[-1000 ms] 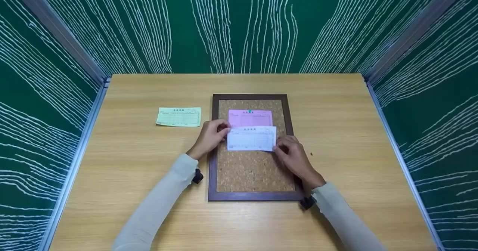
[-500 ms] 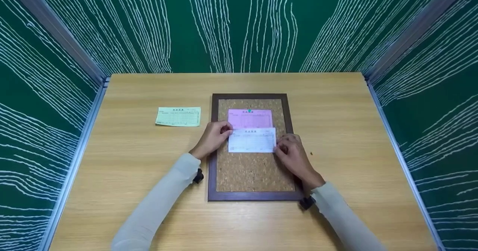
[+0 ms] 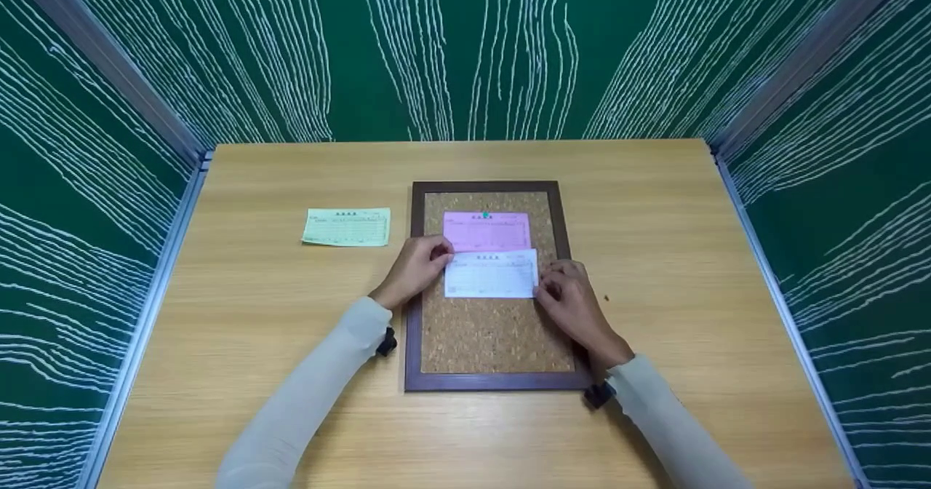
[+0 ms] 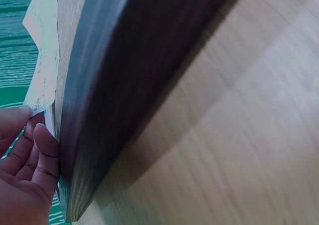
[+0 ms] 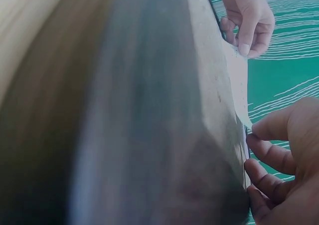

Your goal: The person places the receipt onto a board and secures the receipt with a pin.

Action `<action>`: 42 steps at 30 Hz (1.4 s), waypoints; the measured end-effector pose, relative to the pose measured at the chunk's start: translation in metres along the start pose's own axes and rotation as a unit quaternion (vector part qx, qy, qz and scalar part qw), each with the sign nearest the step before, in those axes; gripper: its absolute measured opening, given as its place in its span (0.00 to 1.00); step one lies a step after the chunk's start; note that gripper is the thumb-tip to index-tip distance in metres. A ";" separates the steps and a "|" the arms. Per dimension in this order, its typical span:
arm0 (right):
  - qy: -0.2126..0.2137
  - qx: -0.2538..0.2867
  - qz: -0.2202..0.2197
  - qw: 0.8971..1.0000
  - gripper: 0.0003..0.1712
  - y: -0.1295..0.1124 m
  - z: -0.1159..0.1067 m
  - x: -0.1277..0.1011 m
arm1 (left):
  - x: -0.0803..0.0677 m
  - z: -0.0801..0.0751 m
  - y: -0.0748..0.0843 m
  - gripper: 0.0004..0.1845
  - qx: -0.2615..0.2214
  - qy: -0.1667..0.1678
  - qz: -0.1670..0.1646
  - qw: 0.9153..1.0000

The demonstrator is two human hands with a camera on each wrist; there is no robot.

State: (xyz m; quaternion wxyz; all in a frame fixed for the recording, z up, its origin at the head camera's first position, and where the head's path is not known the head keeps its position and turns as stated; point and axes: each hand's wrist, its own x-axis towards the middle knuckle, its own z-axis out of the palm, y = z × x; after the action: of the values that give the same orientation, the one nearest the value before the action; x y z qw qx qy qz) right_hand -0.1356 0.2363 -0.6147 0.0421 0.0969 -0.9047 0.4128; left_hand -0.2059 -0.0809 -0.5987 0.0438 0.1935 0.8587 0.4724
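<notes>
Fingers (image 3: 438, 254) of both our hands pinch the short ends of the white slip (image 3: 491, 273). Beneath us the surface (image 3: 654, 205) carries the cork board (image 3: 494, 329); the slip lies across it, long axis running left hand (image 3: 416, 266) to right hand (image 3: 569, 301), just below the pink slip (image 3: 486, 231).

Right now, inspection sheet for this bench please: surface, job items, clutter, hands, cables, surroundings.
Surface: wooden table, flat.
Job's things: white slip on cork board, just below a pink slip held by a green pin.
Clutter: green slip left of the board; small dark speck on its right.
Grippers: left hand pinches the white slip's left edge, right hand its right edge.
Cables: nothing seen.
Surroundings: green patterned walls.
</notes>
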 end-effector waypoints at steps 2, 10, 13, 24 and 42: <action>0.002 -0.004 -0.003 1.000 0.07 0.001 0.000 0.000 | 0.000 0.000 -0.001 0.03 0.001 0.000 0.004 1.000; 0.002 -0.004 -0.006 1.000 0.06 0.003 0.000 0.000 | 0.000 0.002 -0.003 0.03 0.012 -0.001 0.004 1.000; 0.000 -0.001 -0.005 1.000 0.07 0.003 0.000 -0.001 | 0.001 0.002 -0.003 0.03 0.019 -0.002 0.001 1.000; -0.002 0.007 -0.009 1.000 0.09 0.004 0.000 -0.002 | 0.001 0.003 -0.003 0.04 0.029 -0.007 -0.001 1.000; -0.001 -0.011 -0.032 0.999 0.07 0.007 -0.001 -0.002 | 0.003 0.002 -0.002 0.04 0.081 -0.011 0.005 0.997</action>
State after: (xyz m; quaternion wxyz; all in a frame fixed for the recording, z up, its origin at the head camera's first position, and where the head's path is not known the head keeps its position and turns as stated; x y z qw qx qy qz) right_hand -0.1351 0.2419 -0.6196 0.0559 0.1257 -0.9057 0.4010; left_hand -0.2086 -0.0790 -0.6010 0.0347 0.2062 0.8928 0.3991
